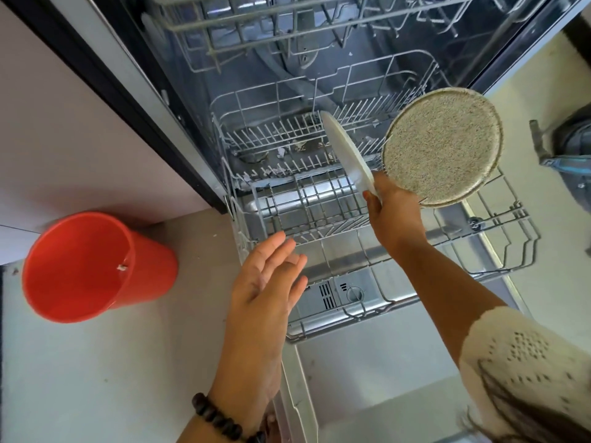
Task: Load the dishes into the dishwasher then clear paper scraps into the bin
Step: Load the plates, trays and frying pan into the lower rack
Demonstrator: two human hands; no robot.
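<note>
The dishwasher stands open with its lower rack (499,260) pulled out over the lowered door. My right hand (395,215) grips two plates above the rack: a speckled beige plate (443,145) facing me, and a pale plate (347,155) seen edge-on to its left. My left hand (270,282) hovers open over the rack's near left corner, fingers straight, holding nothing. Small white paper scraps (280,152) lie in the back part of the lower rack.
A red bin (80,266) stands on the floor left of the dishwasher, with a tiny scrap inside. The upper rack (256,30) sits above at the back. A dark grey object (569,148) is at the right edge. Pale cabinet fronts run along the left.
</note>
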